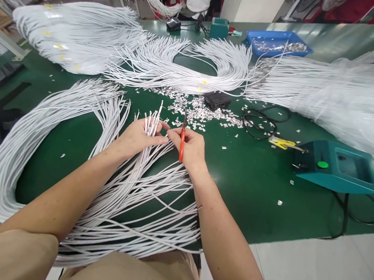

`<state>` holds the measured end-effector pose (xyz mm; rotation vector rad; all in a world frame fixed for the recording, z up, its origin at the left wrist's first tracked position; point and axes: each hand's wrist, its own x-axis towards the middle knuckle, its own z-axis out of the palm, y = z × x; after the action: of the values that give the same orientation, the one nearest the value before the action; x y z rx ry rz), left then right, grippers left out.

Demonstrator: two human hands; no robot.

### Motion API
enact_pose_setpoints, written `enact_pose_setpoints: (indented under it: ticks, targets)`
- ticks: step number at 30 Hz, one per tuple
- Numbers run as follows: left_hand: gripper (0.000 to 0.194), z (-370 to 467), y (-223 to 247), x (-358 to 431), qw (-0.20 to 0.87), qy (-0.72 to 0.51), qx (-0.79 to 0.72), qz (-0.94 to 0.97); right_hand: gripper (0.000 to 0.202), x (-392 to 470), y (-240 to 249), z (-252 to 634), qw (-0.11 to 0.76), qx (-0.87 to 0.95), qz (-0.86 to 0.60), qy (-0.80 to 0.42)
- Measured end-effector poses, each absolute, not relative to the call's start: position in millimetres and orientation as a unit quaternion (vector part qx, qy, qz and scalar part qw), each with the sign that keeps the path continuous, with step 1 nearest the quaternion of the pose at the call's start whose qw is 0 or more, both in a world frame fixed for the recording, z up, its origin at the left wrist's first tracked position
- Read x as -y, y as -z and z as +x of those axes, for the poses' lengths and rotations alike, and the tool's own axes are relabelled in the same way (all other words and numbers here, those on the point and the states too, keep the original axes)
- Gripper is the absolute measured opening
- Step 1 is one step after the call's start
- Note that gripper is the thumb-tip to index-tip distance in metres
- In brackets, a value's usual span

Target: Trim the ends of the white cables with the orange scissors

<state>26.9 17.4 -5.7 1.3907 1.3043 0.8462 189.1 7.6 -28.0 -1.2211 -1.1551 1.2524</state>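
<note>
My left hand (pixel 142 135) is closed around a small bunch of white cables (pixel 152 122), whose ends stick up past the fingers. Close beside it, my right hand (pixel 191 146) holds a tool with orange handles (pixel 182 144), its thin dark tip pointing away from me. The fingertips of both hands nearly meet at a cable end; whether they touch is too small to tell. Loose white cables (pixel 132 191) fan out beneath my wrists, and a big curved bundle of them (pixel 2 165) lies to the left.
Small silvery pieces (pixel 195 108) are scattered beyond my hands, around a black box (pixel 217 100). A teal device (pixel 335 165) with a yellow clip (pixel 283 143) stands right. Further back are cable bundles (pixel 82 34), a blue tray (pixel 255 36) and a person in white (pixel 198 0).
</note>
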Motion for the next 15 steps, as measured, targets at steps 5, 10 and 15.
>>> enact_pose_setpoints:
  ticks: [5,10,15]
  targets:
    - [0.031,22.6,5.4,-19.6,0.538,-0.349,-0.530,0.554,0.040,-9.1,28.5,190.6,0.465,0.460,-0.495,-0.572]
    - [0.028,18.0,4.3,-22.2,0.504,-0.348,-0.546,0.572,0.040,-10.3,32.3,195.8,0.391,0.542,-0.564,-0.485]
    - [0.027,20.5,3.0,-21.3,0.437,-0.335,-0.590,0.591,0.031,-6.9,28.4,196.9,0.254,0.646,-0.621,-0.364]
